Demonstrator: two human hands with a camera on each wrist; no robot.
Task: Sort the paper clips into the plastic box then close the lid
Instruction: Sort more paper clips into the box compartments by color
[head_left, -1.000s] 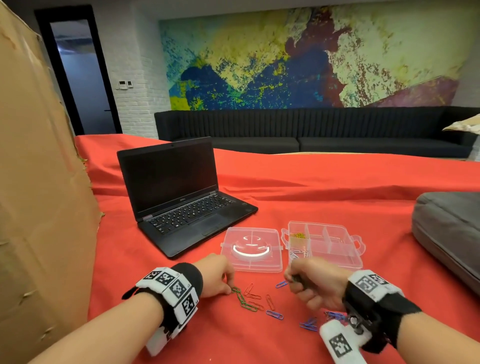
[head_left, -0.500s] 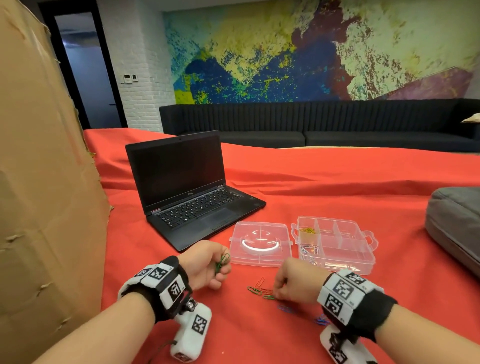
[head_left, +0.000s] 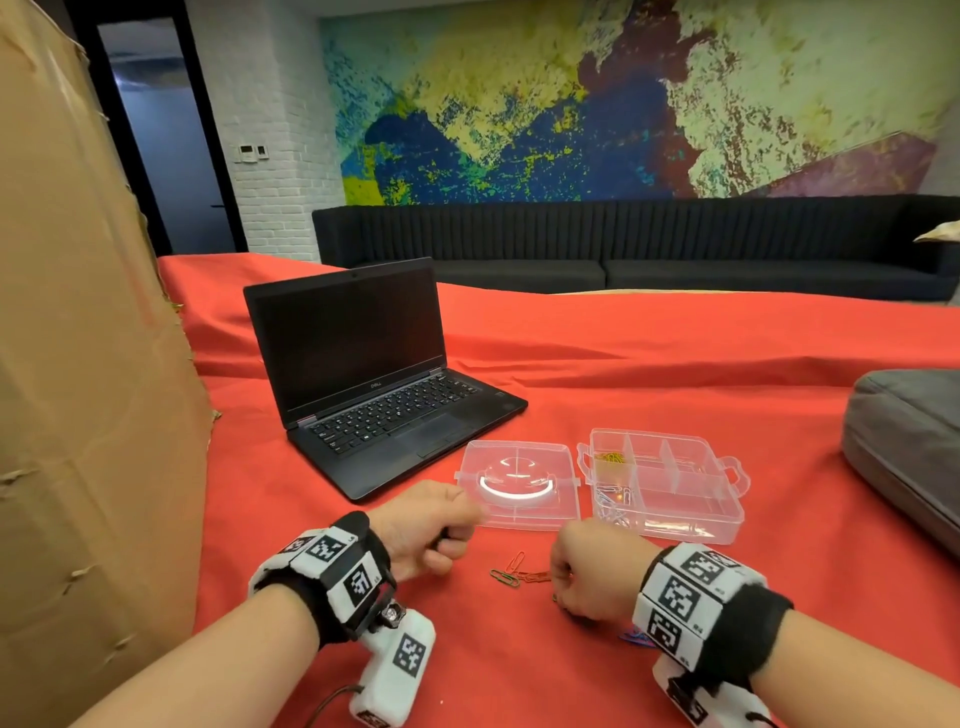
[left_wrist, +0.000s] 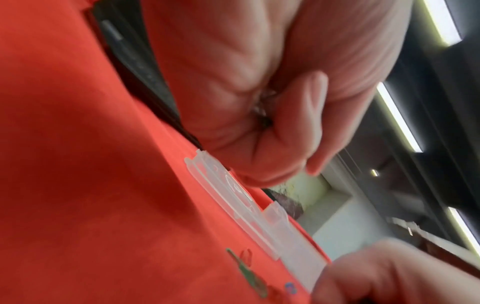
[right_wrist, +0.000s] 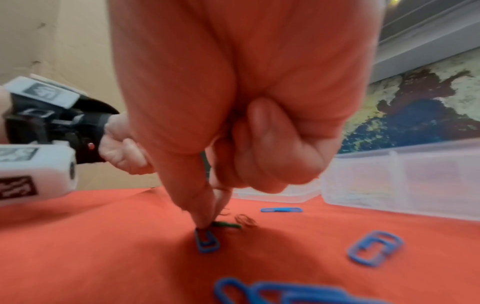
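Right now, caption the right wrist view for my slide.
Right hand pinching a blue paper clip on the red cloth, beside the plastic box.

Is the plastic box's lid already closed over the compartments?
No: in the head view the lid lies flat on the red cloth beside the plastic box, whose compartments are uncovered.

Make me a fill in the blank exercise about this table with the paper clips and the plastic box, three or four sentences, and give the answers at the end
1. The plastic box stands open, its lid lying flat to its ____.
2. The far left compartment of the box holds ____ paper clips.
3. The right hand pinches a ____ paper clip against the cloth.
4. Left of the lid stands an open black ____.

Missing words: left; yellow; blue; laptop
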